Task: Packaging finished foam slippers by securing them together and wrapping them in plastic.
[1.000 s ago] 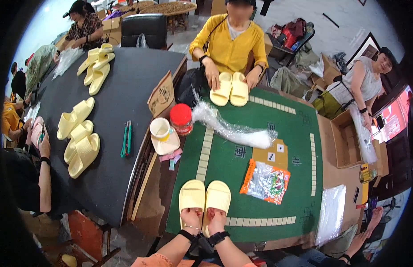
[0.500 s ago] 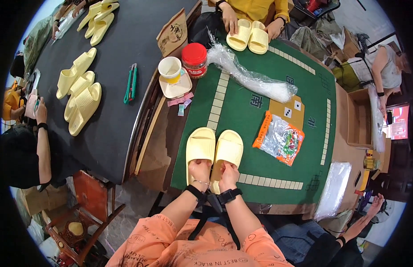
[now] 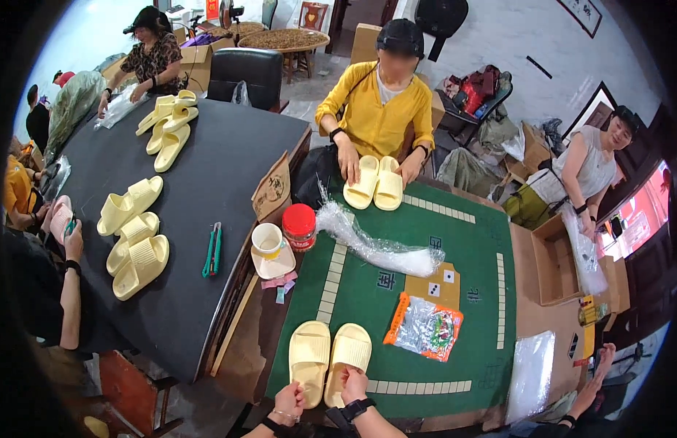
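Note:
Two pale yellow slide slippers lie side by side, toes pointing away, at the near left of the green table mat. My left hand (image 3: 289, 400) is closed at the outer heel edge of the left slipper (image 3: 309, 350), fingertips over its rim. With curled fingers, my right hand (image 3: 353, 384) grips the right slipper (image 3: 351, 344) behind its strap. Right of them rests a clear plastic packet with an orange border (image 3: 424, 325). Beyond it are a brown cardboard piece (image 3: 431, 290) and a bundle of clear plastic bags (image 3: 378, 248).
Across the table, a person in yellow (image 3: 378, 109) touches another slipper pair (image 3: 373, 182). A red-lidded jar (image 3: 299, 225) and paper cup (image 3: 267, 239) stand left. The dark table (image 3: 207, 153) bears more slippers and a green cutter (image 3: 212, 250). Plastic sheets (image 3: 530, 376) and an open carton (image 3: 557, 259) lie right.
The view has tilted up, so the scene sits lower and more of the room shows. My left hand has shifted toward the left slipper's outer edge. The slippers stay side by side.

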Motion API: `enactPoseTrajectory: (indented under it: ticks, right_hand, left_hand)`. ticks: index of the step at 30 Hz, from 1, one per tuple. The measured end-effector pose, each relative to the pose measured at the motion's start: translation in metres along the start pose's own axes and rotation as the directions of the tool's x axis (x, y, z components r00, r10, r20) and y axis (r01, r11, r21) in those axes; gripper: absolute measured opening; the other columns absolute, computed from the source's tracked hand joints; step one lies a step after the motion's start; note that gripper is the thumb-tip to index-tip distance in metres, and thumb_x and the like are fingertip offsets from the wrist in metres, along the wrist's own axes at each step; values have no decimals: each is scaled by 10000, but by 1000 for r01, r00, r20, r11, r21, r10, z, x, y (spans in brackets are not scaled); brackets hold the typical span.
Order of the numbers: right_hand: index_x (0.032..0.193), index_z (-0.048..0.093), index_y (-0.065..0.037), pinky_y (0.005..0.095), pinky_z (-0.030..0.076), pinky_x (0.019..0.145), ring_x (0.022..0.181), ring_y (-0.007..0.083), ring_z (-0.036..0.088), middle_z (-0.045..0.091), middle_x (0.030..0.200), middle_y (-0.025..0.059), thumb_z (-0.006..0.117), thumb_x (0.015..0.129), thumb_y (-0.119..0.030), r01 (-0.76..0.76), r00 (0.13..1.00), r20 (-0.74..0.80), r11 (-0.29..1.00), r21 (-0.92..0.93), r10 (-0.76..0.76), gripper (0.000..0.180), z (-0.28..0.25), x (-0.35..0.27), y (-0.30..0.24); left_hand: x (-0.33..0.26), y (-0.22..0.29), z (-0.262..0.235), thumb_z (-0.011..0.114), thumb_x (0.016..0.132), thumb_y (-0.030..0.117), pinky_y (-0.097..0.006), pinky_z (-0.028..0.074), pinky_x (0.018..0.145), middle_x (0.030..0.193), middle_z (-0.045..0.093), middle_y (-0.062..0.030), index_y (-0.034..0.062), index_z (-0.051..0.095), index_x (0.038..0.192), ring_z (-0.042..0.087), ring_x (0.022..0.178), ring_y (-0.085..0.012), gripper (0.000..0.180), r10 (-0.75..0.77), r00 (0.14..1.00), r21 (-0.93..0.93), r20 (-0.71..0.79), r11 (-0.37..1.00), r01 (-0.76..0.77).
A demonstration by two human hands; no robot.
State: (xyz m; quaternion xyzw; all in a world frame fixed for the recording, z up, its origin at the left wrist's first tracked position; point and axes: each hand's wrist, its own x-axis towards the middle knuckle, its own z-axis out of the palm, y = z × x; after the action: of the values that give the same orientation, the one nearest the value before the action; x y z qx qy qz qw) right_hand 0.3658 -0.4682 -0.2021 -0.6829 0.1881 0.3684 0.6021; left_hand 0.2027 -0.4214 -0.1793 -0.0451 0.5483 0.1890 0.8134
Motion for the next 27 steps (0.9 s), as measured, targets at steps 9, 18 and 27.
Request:
enactPoseTrajectory:
  ticks: [9,18,27]
  right_hand:
    - [820,580,-30,245,425,542,590,130,518,571,727,41,582,799,-44,-83,995,50,996,25,81,25,-1,7,-6]
    - [855,632,29,259,447,648,722,130,561,630,827,62,572,803,-67,144,988,73,987,-73,-139,124,6,-4,0]
    - [867,652,-62,407,469,597,656,316,597,606,746,166,587,781,-247,705,602,522,96,-703,-605,214,-15,-42,-51]
  left_hand:
    - [-6,26,2,557,834,129,-215,321,366,605,491,16,65,540,780,429,461,-67,85,654,733,263,-187,752,-604]
    - [18,-21,50,545,720,27,-291,404,469,612,546,-14,2,583,704,491,510,-118,49,435,901,636,-13,698,-328]
    - [41,-16,93,486,789,-9,-255,369,466,610,534,-7,-17,579,681,455,497,-107,143,610,788,432,-84,735,-523]
